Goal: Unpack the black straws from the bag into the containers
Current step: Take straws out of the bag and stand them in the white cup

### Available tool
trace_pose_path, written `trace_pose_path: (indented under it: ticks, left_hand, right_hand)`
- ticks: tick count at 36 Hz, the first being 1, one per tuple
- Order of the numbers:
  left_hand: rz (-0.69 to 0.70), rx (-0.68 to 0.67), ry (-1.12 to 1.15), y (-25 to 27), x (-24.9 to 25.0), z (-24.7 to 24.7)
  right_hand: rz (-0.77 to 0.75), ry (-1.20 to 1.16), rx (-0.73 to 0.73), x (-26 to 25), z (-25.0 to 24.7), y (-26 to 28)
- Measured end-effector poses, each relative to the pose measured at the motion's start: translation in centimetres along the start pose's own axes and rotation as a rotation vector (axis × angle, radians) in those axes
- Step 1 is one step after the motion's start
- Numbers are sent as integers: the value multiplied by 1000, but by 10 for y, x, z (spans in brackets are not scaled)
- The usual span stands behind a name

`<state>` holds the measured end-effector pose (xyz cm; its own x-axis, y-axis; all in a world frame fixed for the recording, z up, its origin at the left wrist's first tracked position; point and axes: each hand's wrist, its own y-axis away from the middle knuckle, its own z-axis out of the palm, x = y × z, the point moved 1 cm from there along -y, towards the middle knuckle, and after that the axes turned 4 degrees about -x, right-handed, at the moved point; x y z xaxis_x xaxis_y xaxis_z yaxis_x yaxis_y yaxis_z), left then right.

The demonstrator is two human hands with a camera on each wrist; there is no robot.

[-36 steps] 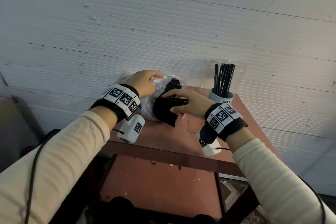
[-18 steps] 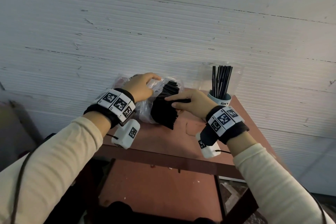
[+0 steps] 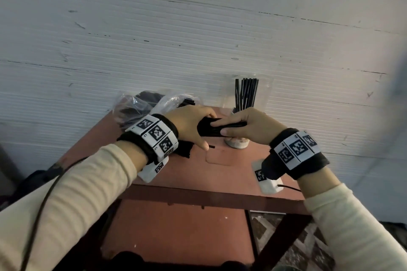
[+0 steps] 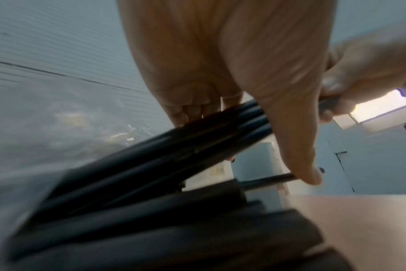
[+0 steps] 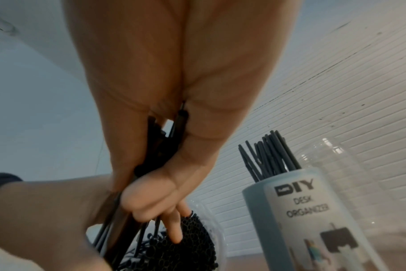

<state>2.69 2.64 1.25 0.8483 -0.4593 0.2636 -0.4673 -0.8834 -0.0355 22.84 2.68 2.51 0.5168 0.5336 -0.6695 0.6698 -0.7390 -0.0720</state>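
Both hands hold one bundle of black straws (image 3: 217,128) above the brown table (image 3: 220,174). My left hand (image 3: 191,126) grips its left end, fingers curled over it. My right hand (image 3: 248,126) pinches its right end between thumb and fingers. In the left wrist view the bundle (image 4: 174,150) runs under the fingers. The clear plastic bag (image 3: 136,103) with more straws lies at the table's back left; its straw ends (image 5: 192,243) show in the right wrist view. A pale DIY desk organizer cup (image 5: 297,210) with upright straws (image 3: 246,94) stands behind my right hand.
A clear plastic container (image 5: 359,192) stands beside the organizer cup against the white ribbed wall (image 3: 198,39). One loose straw (image 3: 211,146) lies on the table near my left thumb. A lower brown shelf (image 3: 176,237) sits under the table top.
Both hands have moved right, away from the bag, carrying a bundle of straws pulled out of it. My left hand has left the bag and now grips the bundle.
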Motion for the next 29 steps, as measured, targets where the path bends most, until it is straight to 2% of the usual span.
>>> trace_pose_path:
  ticks: [5, 10, 15, 19, 21, 23, 26, 29]
  left_hand:
    - [25, 36, -11, -11, 10, 7]
    - [20, 30, -31, -19, 14, 10]
    - [5, 75, 17, -20, 14, 5]
    - [-56, 151, 108, -18, 3, 2]
    - [-75, 231, 131, -16, 1, 0]
    - [-78, 261, 181, -14, 3, -2]
    - [-103, 243, 186, -14, 3, 0]
    - [-94, 230, 96, -11, 8, -5]
  right_hand:
    - [29, 40, 13, 4, -5, 9]
    - [-26, -52, 38, 7, -8, 15]
    - [-42, -109, 198, 15, -13, 16]
    - [97, -201, 358, 24, -15, 15]
    - [156, -170, 376, 24, -12, 13]
    - [186, -75, 302, 21, -5, 7]
    - [258, 107, 27, 19, 12, -5]
    - [304, 129, -187, 13, 29, -16]
